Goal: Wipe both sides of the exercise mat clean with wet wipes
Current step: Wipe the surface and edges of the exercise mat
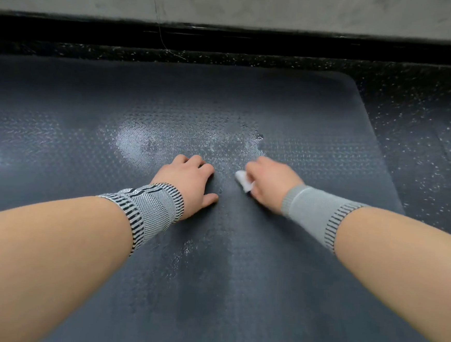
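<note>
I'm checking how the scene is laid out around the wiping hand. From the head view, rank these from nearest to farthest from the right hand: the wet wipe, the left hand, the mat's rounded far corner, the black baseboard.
1. wet wipe: held in the right hand, on its left edge.
2. left hand: just to the left, resting on the mat.
3. mat's rounded far corner: ahead and to the right.
4. black baseboard: beyond the mat, along the wall.

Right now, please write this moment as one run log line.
left hand flat on mat | right hand holds wipe on mat

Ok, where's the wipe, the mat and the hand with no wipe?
wipe (244, 180), head view, on its white folded middle.
mat (316, 129), head view, on bare textured surface.
left hand (188, 180), head view, on its back.
</note>
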Demonstrator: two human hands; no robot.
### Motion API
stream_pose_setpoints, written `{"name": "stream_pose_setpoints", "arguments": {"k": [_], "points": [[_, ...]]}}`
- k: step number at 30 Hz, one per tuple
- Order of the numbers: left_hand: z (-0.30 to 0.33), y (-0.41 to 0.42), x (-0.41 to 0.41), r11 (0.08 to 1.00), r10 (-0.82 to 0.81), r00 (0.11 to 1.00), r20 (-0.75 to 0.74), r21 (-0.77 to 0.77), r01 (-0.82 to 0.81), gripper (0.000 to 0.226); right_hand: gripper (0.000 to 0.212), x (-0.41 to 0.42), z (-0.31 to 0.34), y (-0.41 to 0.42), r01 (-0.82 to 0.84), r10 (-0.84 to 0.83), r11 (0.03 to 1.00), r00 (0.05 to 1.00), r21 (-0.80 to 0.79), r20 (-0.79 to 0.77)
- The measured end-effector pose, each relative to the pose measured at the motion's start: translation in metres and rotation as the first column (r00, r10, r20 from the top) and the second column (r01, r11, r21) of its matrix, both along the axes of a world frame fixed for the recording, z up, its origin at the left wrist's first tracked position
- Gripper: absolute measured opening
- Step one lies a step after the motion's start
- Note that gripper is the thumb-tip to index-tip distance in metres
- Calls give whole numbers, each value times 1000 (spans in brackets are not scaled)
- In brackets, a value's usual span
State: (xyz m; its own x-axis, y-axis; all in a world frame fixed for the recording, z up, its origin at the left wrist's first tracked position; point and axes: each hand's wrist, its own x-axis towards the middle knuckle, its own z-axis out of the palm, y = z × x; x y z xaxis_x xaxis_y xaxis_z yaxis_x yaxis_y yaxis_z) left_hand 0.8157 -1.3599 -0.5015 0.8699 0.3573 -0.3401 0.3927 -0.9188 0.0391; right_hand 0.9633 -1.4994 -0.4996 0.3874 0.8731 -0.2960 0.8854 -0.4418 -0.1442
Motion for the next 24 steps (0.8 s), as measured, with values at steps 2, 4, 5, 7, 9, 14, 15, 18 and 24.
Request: {"name": "stream_pose_setpoints", "arguments": {"k": [2,4,5,7,9,14,15,18,24], "points": [[-2,3,1,1000,23,999,33,3,-24,60,20,31,-4,1,229,-232,972,969,47,80],[-4,8,1,998,64,994,85,-2,-64,58,18,48,-9,1,425,-432,901,895,82,114],[-5,12,1,996,92,989,116,-7,-92,58,19,47,-9,3,481,-489,872,867,92,101],[-8,19,3,990,139,979,152,-9,-139,59,17,27,-7,10,455,-458,887,888,85,25],[-12,26,8,983,180,975,134,3,-181,61,16,-9,-4,16,260,-253,964,961,54,-112],[-21,35,24,962,270,956,115,14,-273,63,19,-33,-1,16,-223,226,974,962,34,-151],[-23,36,28,960,277,954,119,12,-280,63,20,-17,-3,20,-184,187,982,977,33,-101],[-25,40,38,955,295,948,120,5,-298,64,17,38,-7,33,141,-144,988,989,67,33],[-33,54,58,929,368,920,137,-21,-369,64,15,52,-8,44,448,-460,880,886,160,51]]}}
